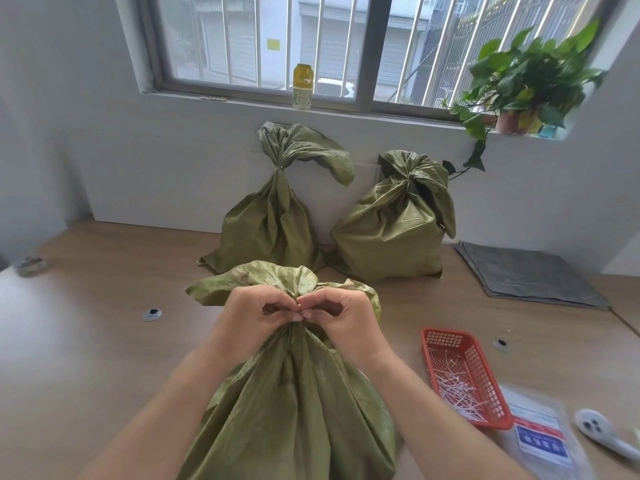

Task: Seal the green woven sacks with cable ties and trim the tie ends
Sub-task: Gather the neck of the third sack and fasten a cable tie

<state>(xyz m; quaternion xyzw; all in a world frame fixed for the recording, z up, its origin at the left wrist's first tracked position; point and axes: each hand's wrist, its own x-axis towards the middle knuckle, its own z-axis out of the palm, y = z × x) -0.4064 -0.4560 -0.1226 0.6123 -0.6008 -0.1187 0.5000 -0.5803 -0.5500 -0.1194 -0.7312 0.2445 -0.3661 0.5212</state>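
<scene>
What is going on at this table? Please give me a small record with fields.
Work in hand: near sack, standing on the table
Left hand: pinches the sack's gathered neck
Right hand: same grip, fingertips meeting the left's
Cable tie: hidden by fingers
Against the wall: left far sack, right far sack, necks cinched
Red basket: right of the near sack, holds white plastic strips

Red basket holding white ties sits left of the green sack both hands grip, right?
Not left: the head view shows the red basket holding white ties right of the green sack, which the left hand and right hand grip.
</scene>
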